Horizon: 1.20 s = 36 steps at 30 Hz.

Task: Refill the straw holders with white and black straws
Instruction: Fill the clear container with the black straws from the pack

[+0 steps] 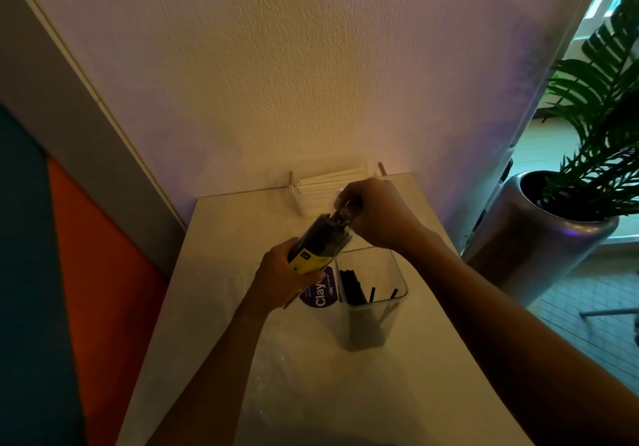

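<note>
Gripping a pack of black straws [320, 243] by its yellow end in the left hand [283, 278], raised above the tabletop [221, 273]. Pinching the pack's far end with the right hand [375, 210], fingers curled. Risk: tearing abruptly, scattering straws beside the clear holder [371, 286], or tipping it, nearly empty and just below.

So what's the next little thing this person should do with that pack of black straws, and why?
Probably pull the pack open at its far end. The left hand grips its yellow-labelled end, the right hand pinches the top, and it looks sealed. The clear holder just below holds only a few black straws.
</note>
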Motion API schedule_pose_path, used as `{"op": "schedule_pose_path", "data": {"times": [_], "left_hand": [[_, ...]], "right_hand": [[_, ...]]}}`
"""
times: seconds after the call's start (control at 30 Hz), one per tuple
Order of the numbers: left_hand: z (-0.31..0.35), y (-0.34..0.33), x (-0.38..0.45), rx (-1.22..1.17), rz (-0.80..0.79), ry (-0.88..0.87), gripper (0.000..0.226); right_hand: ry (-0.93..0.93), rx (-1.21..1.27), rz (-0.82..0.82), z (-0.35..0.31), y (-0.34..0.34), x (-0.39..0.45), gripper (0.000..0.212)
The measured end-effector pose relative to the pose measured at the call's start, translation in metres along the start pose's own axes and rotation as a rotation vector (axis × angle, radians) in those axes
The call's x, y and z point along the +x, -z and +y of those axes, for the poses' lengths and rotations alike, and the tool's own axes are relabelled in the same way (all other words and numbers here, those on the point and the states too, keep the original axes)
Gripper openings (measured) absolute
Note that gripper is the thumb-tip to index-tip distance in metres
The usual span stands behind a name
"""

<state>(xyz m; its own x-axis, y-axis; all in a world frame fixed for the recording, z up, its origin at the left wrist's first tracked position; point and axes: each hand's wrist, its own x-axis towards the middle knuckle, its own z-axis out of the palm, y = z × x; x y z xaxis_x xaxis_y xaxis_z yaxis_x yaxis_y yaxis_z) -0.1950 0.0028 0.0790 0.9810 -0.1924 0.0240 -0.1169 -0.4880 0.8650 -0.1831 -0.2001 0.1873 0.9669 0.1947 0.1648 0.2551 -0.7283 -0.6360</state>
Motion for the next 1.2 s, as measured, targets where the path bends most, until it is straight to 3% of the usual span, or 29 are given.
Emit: {"op": "schedule_pose_path", "data": {"times": [0.17, 0.4, 0.63, 1.0, 1.2], "left_hand": [[0.001, -0.002, -0.001, -0.034, -0.003, -0.007, 0.04], [0.0, -0.004, -0.001, -0.052, -0.037, 0.004, 0.044], [-0.003, -0.004, -0.003, -0.083, -0.059, 0.004, 0.044], [0.001, -0.003, -0.009, -0.189, -0.095, 0.055, 0.041], [0.006, -0.001, -0.008, -0.215, -0.079, 0.068, 0.042]], "right_hand": [[0.013, 0.025, 0.052, 0.004, 0.005, -0.002, 0.023], [0.068, 0.004, -0.106, 0.007, 0.007, -0.008, 0.031], [0.062, -0.049, -0.008, 0.003, 0.005, -0.008, 0.017], [0.075, -0.013, 0.04, -0.005, 0.018, -0.007, 0.022], [-0.01, 0.247, 0.122, 0.001, 0.006, -0.009, 0.025]]}}
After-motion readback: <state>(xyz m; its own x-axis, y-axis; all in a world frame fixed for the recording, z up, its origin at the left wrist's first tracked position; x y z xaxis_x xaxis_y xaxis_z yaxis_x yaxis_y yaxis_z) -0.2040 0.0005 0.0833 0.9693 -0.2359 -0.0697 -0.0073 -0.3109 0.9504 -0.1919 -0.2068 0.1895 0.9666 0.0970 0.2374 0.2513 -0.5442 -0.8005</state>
